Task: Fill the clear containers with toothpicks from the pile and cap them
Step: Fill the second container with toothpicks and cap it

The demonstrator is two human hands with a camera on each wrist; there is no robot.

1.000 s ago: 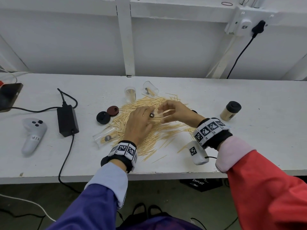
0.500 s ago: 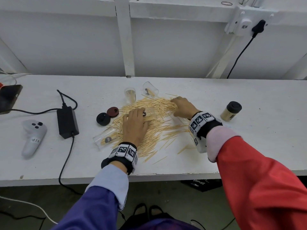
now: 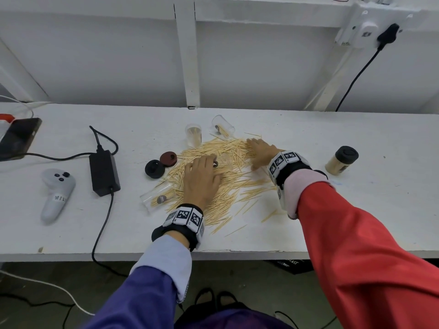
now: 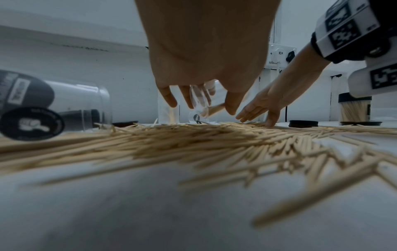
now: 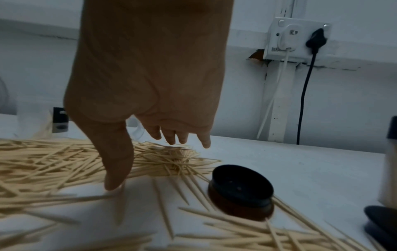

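My left hand (image 3: 202,180) holds a clear container (image 3: 223,160) lying on its side on the pile (image 3: 221,184), I judge so that toothpicks can be swept into its mouth; my right hand (image 3: 260,151), fingers spread and grasping nothing, presses the far-right edge of that pile on the table (image 3: 356,210). I count five containers: this one, two beyond the grip, one left, one capped far right. Three loose caps: two left, one right.
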